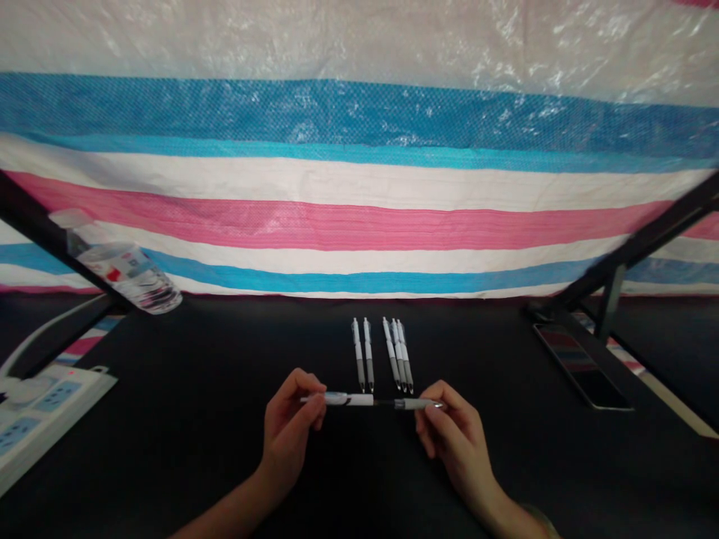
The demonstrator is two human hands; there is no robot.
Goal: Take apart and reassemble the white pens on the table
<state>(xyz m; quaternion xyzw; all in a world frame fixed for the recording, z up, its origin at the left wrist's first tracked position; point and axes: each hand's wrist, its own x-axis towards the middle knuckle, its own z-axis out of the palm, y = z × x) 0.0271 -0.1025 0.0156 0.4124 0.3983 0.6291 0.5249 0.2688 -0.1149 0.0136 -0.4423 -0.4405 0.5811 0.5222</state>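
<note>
Between my hands a white pen is held level above the black table, its two halves partly apart with a thin dark refill showing in the gap. My left hand (293,423) pinches the outer end of the white upper barrel (359,400). At the other side my right hand (454,427) pinches the grey lower barrel (410,403) near its tip. Just beyond lie a pair of white and grey pens (362,355) and, to their right, a group of three similar pens (398,355), all with tips towards me.
A black phone (583,367) lies at the right. On the left are a white power strip (50,419) with a plug and a tilted water bottle (132,275). Dark slanted bars flank the table (225,352); a striped sheet (359,224) hangs behind.
</note>
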